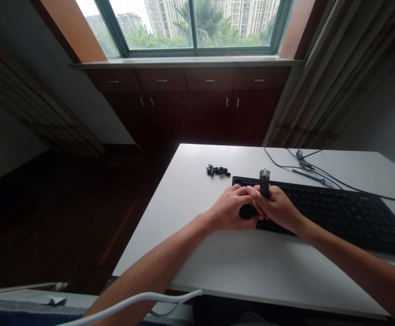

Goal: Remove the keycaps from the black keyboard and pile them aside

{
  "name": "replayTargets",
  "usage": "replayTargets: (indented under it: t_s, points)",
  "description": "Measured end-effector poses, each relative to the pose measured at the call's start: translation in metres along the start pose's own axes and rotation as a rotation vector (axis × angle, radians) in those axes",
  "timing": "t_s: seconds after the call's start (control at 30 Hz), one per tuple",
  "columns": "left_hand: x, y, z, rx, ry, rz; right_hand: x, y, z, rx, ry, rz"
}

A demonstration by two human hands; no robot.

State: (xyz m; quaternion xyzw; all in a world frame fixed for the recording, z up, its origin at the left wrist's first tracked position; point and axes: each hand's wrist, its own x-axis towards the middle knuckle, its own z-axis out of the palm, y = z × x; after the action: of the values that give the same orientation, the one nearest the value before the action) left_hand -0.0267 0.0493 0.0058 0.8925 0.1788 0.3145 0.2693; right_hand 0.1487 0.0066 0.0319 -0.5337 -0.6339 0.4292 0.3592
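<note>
- White table; red-brown cabinets and a window beyond.
- Black keyboard on its right side, long axis running from far left to near right.
- Right hand grips a dark tool, metal end pointing far, above the keyboard's left end.
- Left hand curled against it, covering keys; cannot tell whether it grips anything.
- Black pieces far left; blue stick and cable beyond the keyboard.

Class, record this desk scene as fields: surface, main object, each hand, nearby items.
Surface: white table
Main object: black rectangular keyboard
Right hand: holds a slim dark tool with metal tip
Left hand: curled at keyboard's left end, touching right hand; grip unclear
Left of keyboard: small black pieces, piled
Beyond keyboard: thin blue stick; thin black cable
</note>
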Motion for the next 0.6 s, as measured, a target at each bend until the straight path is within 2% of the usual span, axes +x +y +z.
replayTargets:
  t_s: [0.07,0.23,0.4,0.5,0.6]
  points:
    - [0.0,0.0,0.0,0.006,-0.02,-0.009,0.002,0.0,-0.003,0.027,-0.041,-0.021]
    - [-0.005,-0.002,-0.003,0.056,-0.05,-0.015,0.005,0.007,-0.019,0.109,-0.289,-0.147]
    - [-0.008,-0.002,-0.011,0.058,-0.135,0.011,0.011,0.013,-0.029,0.227,-0.437,-0.165]
    - [-0.007,-0.001,-0.015,0.044,-0.172,0.017,0.014,0.013,-0.031,0.21,-0.485,-0.176]
    - [-0.007,0.0,-0.018,0.022,-0.193,0.01,0.015,0.013,-0.029,0.111,-0.444,-0.256]
